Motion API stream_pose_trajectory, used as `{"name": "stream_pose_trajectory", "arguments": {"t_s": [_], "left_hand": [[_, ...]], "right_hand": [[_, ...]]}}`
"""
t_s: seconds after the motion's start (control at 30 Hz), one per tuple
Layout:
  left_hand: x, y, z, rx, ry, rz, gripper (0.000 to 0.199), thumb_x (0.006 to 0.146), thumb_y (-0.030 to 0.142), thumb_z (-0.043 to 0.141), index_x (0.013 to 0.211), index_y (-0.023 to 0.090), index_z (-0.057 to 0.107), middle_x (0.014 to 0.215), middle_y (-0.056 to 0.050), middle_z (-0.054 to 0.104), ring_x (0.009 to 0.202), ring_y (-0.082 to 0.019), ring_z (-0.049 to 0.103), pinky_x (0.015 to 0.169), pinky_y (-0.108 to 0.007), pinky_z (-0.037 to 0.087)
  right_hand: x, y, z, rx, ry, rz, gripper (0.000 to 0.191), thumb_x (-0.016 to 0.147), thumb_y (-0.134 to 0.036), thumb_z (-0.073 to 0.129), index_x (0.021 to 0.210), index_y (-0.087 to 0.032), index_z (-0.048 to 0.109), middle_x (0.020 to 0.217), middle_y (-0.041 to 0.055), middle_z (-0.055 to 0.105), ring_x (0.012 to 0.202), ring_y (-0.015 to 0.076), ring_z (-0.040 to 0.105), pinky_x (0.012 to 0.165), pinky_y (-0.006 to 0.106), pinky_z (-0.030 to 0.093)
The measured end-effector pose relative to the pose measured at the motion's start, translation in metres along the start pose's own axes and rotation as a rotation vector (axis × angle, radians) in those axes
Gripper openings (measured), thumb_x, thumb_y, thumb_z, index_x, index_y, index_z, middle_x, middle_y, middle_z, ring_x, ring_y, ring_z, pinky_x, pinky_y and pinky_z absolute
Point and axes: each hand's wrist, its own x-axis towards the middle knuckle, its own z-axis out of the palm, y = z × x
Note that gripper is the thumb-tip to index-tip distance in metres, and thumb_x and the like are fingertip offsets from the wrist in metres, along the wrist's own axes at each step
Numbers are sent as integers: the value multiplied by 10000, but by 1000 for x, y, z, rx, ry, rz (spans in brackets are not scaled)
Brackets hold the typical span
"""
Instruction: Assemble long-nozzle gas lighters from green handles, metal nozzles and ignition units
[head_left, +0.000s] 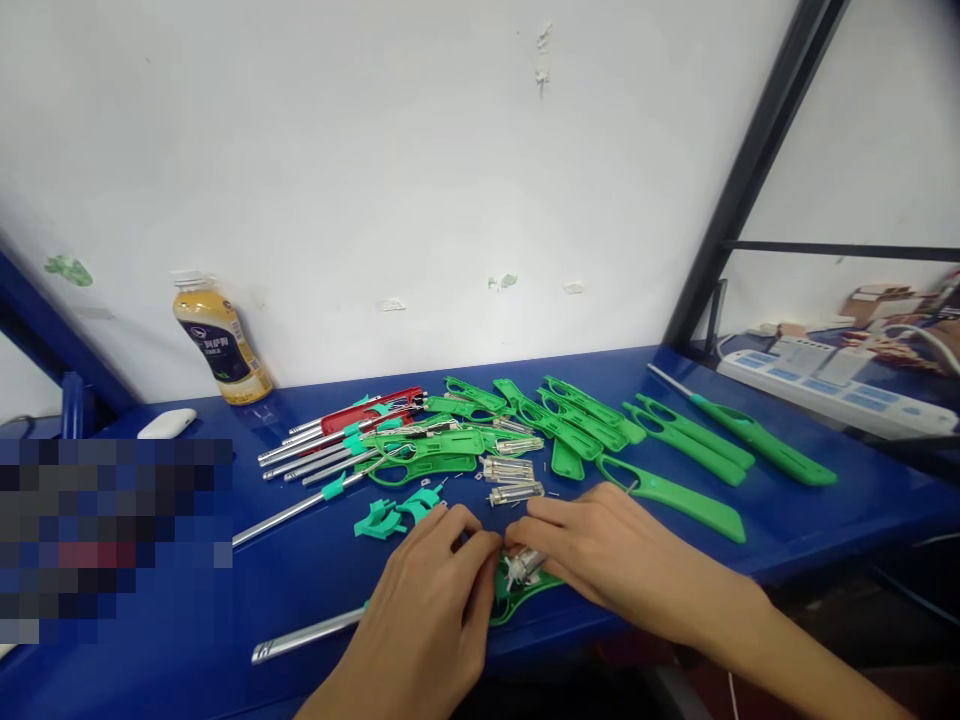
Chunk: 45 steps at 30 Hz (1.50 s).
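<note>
Near the table's front edge lies a green lighter casing half (517,606), partly covered by both hands. My right hand (615,550) is closed around a clear fuel tank (527,566) with a pale fitting at its end, held over that casing. Fingers of my left hand (431,590) are pinched together beside the fitting; whatever is between them is hidden. A silver lighter tube (311,635) runs out to the left from beneath the left hand. Loose turquoise plastic trigger pieces (397,512) lie just beyond it, and several clear fuel tanks (516,492) lie past my fingertips.
Behind the hands, green casing halves (570,425), a red casing (367,412) and metal tubes (300,465) are heaped together. A whole green lighter (765,440) is at right, by a power strip (832,390). A yellow bottle (221,345) and white case (166,424) stand back left.
</note>
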Motion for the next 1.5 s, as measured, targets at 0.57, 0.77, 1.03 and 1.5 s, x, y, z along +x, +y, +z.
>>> {"name": "stream_pose_trajectory", "arguments": {"t_s": [0.57,0.77,1.03,1.5], "left_hand": [[2,1,0,32,41,60,198,1056,86,478,1031,219,623,949,-20,720,850,-218,717,907,-451,602],[2,0,3,33,96,79,209,1049,85,507,1135,223,640,980,-12,740,861,-210,730,924,-449,598],[1,-2,5,36,133,126,176,1058,84,530,1074,225,636,955,-5,736,840,-216,666,821,-392,567],[0,-4,7,39,120,142,154,1067,82,540,1065,215,618,967,-13,713,863,-218,619,815,-394,541]], "right_hand": [[-34,-9,-3,378,81,375,191,1191,-376,382,1290,-300,526,1056,-14,760,833,211,728,733,344,429],[-27,-11,4,507,49,404,203,1197,-386,366,1176,-309,553,1071,-35,737,930,218,712,794,356,403],[-25,-11,17,521,78,366,166,1193,-397,392,1221,-340,545,1175,-54,718,957,208,705,819,361,389],[-25,-10,18,480,91,339,146,1190,-409,408,1223,-350,538,1181,-62,726,967,215,721,810,358,399]]}}
